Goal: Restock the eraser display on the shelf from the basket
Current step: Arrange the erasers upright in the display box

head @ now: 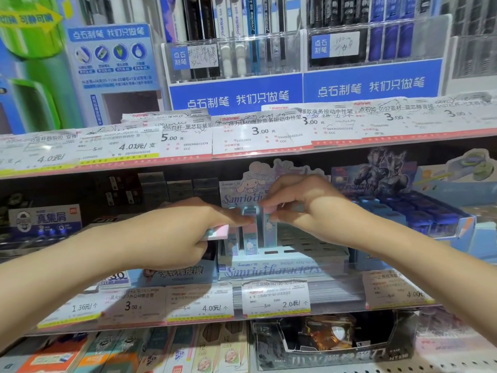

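Right hand pinches eraser top; left hand grips spares, probably. Light, stiff; hold by ends.

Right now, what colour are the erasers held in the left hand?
Pink and pale blue, in the head view: the erasers stick out of the left hand.

3 erasers upright, pale-blue display box
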Available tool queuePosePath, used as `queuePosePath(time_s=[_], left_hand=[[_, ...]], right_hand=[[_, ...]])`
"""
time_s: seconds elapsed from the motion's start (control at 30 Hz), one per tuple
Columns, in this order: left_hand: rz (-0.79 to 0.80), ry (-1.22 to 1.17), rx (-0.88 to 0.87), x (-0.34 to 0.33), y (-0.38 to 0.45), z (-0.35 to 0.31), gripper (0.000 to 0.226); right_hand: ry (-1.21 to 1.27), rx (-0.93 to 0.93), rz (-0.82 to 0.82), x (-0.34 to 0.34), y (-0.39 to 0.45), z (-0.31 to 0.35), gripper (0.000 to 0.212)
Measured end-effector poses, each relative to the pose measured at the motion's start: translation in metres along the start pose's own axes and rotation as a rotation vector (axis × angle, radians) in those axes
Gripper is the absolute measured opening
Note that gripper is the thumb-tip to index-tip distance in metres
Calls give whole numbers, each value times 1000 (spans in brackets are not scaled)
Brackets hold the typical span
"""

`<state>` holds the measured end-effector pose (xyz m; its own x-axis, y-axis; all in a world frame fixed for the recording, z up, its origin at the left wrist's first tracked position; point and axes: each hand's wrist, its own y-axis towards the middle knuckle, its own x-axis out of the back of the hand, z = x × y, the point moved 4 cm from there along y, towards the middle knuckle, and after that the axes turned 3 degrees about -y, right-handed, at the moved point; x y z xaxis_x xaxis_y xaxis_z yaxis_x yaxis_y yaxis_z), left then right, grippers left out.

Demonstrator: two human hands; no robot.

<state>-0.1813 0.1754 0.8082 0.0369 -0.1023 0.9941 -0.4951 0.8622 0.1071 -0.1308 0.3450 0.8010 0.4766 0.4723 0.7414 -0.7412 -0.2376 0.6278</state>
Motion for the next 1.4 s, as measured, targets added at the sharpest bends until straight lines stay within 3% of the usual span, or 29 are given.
queuePosePath(time_s=[0.1, 0.43, 0.7, 0.83, 0.93, 1.03, 1.1, 1.17, 1.27, 1.4], left_hand=[[-10, 8, -14, 0, 0, 2, 84], [-13, 45, -12, 3, -3, -8, 80], [-69, -38, -61, 2, -2, -8, 79], [-340, -162, -8, 5, -2, -6, 26], [-386, -465, 108, 6, -3, -2, 10], [-190, -1032, 88, 1, -4, -14, 16], [-87, -1260, 64, -4, -3, -18, 19], [21, -1394, 50, -9, -1, -20, 21], [115, -1545, 26, -11, 1, -25, 23], [174, -1603, -12, -11, 1, -33, 27]], right_hand=[[-43, 6, 31, -8, -1, 4, 19], [140, -275, 11, -6, 6, 3, 23], [156, -344, 164, -5, 5, 4, 35], [378, -363, 107, 3, 3, 6, 59], [447, -324, -35, 14, -2, 17, 52], [557, -291, -90, 19, -7, 34, 36], [558, -284, -38, 16, -8, 45, 21], [544, -287, 5, 12, -9, 53, 10], [496, -280, -14, 7, -9, 56, 15], [483, -259, -24, 0, -8, 54, 8]])
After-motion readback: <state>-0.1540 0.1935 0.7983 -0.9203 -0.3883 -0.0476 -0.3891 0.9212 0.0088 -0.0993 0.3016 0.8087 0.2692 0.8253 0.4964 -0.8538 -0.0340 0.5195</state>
